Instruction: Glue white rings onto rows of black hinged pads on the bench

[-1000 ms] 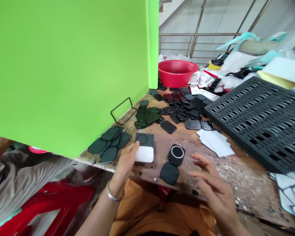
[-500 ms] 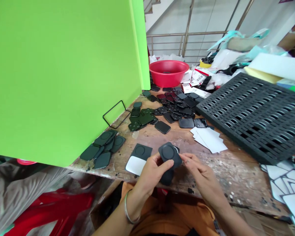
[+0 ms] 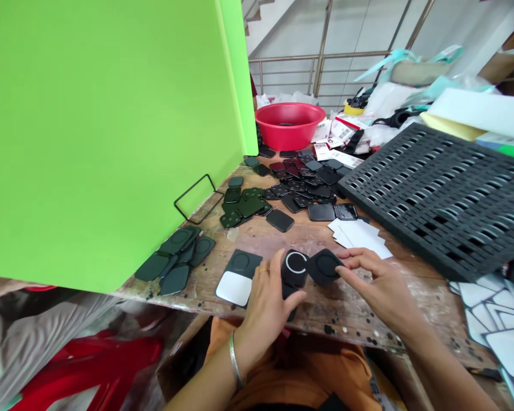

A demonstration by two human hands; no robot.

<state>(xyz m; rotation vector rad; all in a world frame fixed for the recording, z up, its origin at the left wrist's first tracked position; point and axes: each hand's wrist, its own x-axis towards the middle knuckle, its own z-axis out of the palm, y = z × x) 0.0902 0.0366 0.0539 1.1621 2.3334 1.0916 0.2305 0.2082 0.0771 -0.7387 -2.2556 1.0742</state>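
My left hand [image 3: 265,294], with a ring and a bangle, has its fingers and thumb around the left side of a black rounded-square piece [image 3: 289,276]. A white ring [image 3: 297,262] shows on that piece's face. Pinched between the thumb and fingers of my right hand [image 3: 372,279] is a thin dark square pad [image 3: 323,267] with a round outline. The pad is tilted and its left corner overlaps the black piece's edge. Left of my left hand lies a dark green sheet [image 3: 242,262] with a circle, joined or next to a white rounded square [image 3: 233,287].
Dark green pads [image 3: 175,279] lie at the left, black and green pieces [image 3: 282,220] farther back. White cards [image 3: 362,238] lie near a black slotted tray [image 3: 437,188]. A red basin [image 3: 290,140], a wire frame [image 3: 197,200] and a green panel [image 3: 111,125] stand around.
My right hand has moved right with the dark pad, which was in my left hand before. The white ring is now uncovered, and my left hand lies around the black piece.
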